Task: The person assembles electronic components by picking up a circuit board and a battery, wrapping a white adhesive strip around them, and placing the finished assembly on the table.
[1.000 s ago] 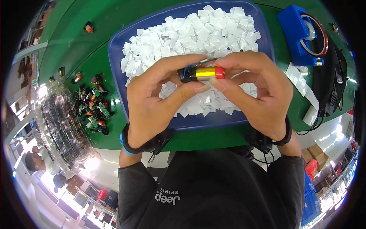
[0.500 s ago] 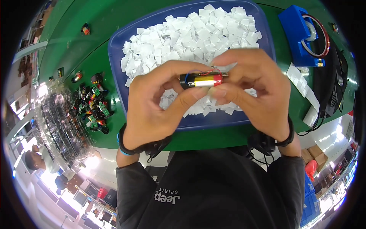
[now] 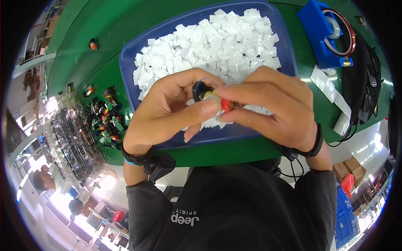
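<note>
Pinching a small cylinder (image 3: 212,97) between them, the left hand (image 3: 167,113) and the right hand (image 3: 272,106) are meeting over the near part of a blue tray (image 3: 289,58). The left thumb is pressing along the cylinder's yellow middle, the right fingers are closing over its red end, and its black end is showing by the left forefinger. Both hands are gripping it, clear of the pile below.

White squares (image 3: 217,46) are filling the tray, which is lying on a green table (image 3: 104,25). Left of the tray, a heap of small coloured parts (image 3: 104,119) is sitting just beside a clear ribbed tray (image 3: 67,138); one stray part (image 3: 93,43) is lying farther off. On the far right, a blue tape holder (image 3: 322,33) is carrying a reel, and a strip of white squares (image 3: 335,98) is running toward the near right edge, beside black cables (image 3: 368,83). Beyond the table's near edge, blue crates (image 3: 345,209) are standing on the floor at the right.
</note>
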Action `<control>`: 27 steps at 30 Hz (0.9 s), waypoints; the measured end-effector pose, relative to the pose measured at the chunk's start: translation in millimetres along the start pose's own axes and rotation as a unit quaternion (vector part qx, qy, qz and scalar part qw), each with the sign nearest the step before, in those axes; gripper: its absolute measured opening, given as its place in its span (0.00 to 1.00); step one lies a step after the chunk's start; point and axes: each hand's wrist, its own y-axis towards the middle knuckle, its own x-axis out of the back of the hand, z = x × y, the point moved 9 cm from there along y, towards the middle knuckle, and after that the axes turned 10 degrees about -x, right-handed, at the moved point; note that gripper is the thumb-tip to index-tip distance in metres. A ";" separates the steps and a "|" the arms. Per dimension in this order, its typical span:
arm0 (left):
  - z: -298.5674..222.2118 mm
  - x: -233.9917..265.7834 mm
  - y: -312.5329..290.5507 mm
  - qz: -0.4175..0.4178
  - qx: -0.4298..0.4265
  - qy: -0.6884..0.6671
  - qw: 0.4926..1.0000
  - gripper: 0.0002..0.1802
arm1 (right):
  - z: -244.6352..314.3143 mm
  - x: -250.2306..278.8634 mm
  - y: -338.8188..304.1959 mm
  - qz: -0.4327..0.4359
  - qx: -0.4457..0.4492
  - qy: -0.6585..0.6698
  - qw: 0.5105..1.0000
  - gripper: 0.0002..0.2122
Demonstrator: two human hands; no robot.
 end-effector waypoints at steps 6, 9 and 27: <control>-22.5 -2.6 14.8 0.079 0.012 0.117 0.990 0.11 | 11.4 4.5 -5.4 -0.013 0.063 -0.037 0.997 0.21; -63.6 27.0 61.1 0.098 -0.071 0.338 0.933 0.13 | -16.3 4.9 0.7 -0.046 -0.171 0.049 0.983 0.23; -88.9 55.7 191.3 0.086 -0.334 0.612 0.712 0.13 | -29.2 -15.3 -0.1 0.044 -0.179 0.068 0.981 0.19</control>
